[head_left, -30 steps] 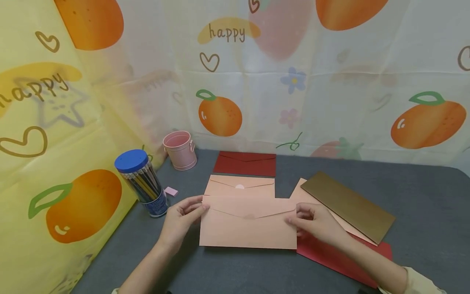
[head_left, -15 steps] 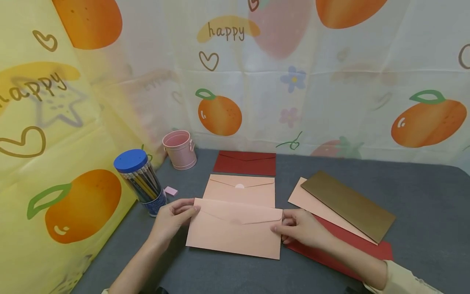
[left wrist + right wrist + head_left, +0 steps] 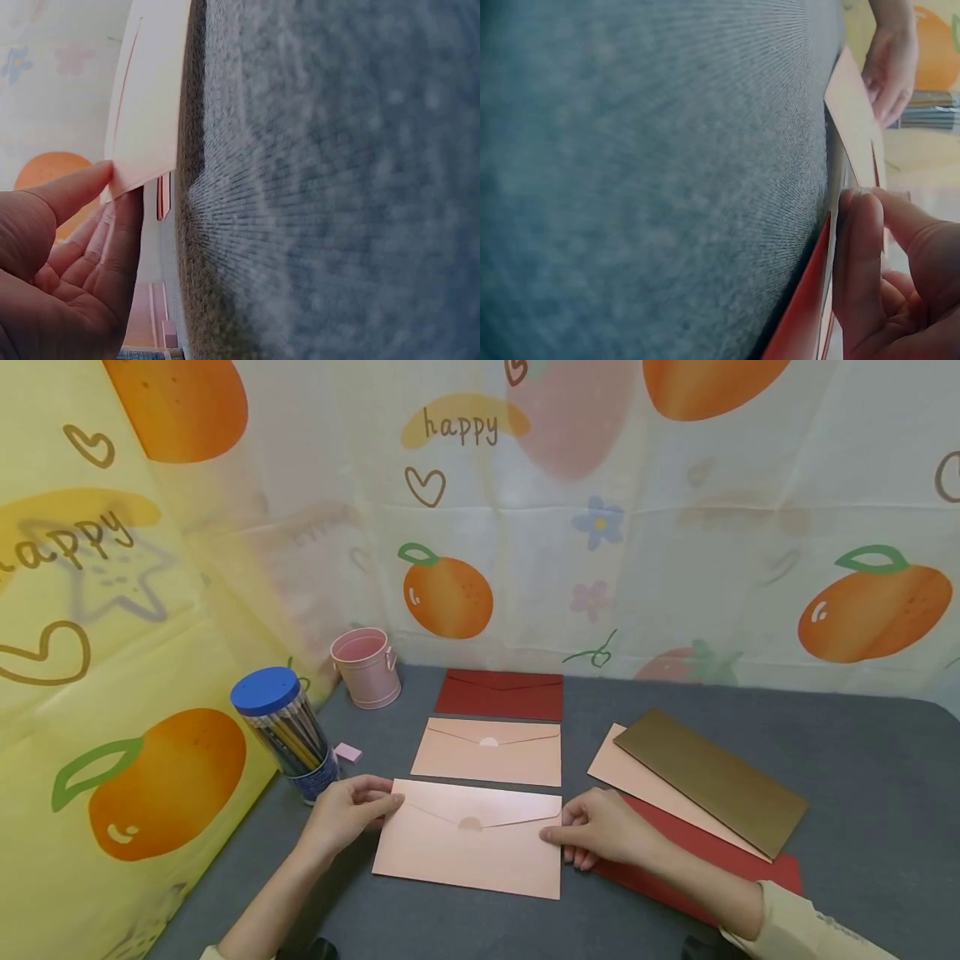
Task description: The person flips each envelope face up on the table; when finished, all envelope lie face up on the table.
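Note:
A pale pink envelope [image 3: 465, 856] with a pointed flap and a round seal lies between my hands, its flap edge toward the back. My left hand [image 3: 347, 817] pinches its left edge near the upper corner, thumb on top and fingers beneath, as the left wrist view shows. At the right edge, my right hand [image 3: 603, 828] pinches it between thumb and fingers. Its near edge is very close to the table; I cannot tell whether it touches. Just behind lies a second pink envelope [image 3: 487, 764], and beyond that a dark red envelope [image 3: 498, 695].
Right of my hands lie a brown envelope [image 3: 708, 781], a pink envelope [image 3: 611, 760] partly under it, and a red envelope [image 3: 660, 831] beneath my right forearm. A blue-lidded tub of pencils [image 3: 288, 735], a small pink eraser [image 3: 348, 752] and a pink bucket [image 3: 366, 668] stand left.
Both hands have brought the held envelope left, toward me and lower. The pink envelope behind it, partly covered earlier, now shows whole.

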A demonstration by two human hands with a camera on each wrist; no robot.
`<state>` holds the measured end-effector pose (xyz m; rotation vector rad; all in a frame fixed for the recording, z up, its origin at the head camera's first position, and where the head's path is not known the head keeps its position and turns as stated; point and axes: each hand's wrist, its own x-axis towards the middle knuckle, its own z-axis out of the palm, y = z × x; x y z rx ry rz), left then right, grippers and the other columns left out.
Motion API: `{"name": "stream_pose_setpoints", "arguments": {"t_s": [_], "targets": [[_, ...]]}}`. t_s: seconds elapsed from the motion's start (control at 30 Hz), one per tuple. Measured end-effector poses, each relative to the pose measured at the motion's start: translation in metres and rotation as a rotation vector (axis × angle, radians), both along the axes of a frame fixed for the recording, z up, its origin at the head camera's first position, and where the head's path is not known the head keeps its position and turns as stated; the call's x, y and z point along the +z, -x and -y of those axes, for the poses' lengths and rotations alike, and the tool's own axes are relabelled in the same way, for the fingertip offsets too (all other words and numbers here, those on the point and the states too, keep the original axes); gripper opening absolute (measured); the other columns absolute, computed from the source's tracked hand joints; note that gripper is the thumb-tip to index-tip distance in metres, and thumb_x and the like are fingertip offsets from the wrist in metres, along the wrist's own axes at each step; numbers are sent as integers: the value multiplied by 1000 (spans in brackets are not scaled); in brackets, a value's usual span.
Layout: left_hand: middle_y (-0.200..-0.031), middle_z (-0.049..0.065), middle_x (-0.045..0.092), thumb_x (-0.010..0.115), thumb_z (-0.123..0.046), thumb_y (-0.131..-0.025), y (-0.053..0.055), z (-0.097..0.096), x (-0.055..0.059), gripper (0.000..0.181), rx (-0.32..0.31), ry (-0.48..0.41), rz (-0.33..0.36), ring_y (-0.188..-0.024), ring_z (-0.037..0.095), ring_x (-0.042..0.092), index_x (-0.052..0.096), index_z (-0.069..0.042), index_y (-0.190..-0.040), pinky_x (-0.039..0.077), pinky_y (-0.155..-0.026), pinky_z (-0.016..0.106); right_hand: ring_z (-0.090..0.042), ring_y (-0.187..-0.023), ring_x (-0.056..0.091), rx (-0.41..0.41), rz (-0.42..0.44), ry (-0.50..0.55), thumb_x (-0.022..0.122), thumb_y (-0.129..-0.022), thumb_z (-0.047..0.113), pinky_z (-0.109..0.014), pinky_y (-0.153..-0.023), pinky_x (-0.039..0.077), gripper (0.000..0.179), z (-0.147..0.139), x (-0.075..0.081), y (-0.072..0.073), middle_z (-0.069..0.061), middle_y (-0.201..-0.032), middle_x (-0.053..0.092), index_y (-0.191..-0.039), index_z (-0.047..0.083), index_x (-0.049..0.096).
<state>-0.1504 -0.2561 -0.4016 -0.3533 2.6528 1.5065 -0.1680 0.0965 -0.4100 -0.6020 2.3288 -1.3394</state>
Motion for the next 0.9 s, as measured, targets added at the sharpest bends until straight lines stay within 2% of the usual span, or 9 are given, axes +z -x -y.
{"name": "stream_pose_setpoints", "arguments": {"t_s": [0.17,0.4,0.63,0.9], "targets": [[-90,6,70,77,-21,-86,1,0,-2,36,-34,53,17,-78,18,65,68,-1,-114,58,-73,33,-11,-42,59,-6,-9,-33,77,-84,31,-31,-47,54,34,2,0,2,0,-54,63,-64,7,63],[-87,1,67,78,-24,-84,0,1,-4,38,-96,203,-2,-79,16,59,69,-4,-115,50,-70,30,-10,-42,58,-3,-12,-64,79,-82,31,-30,-47,54,35,2,-3,4,0,-52,61,-61,7,63],[-89,1,66,80,-23,-82,0,-1,-6,45,-111,212,9,-82,17,59,68,-4,-120,50,-72,29,-9,-42,58,-6,-32,-79,80,-81,32,-30,-46,53,36,2,-4,5,1,-49,60,-60,8,62],[-89,2,63,83,-18,-77,1,-1,-8,49,-129,202,-8,-84,17,56,66,-2,-121,48,-72,29,-9,-41,57,-4,-69,-102,80,-80,33,-29,-45,53,36,2,-5,5,3,-48,58,-60,9,62]]}}
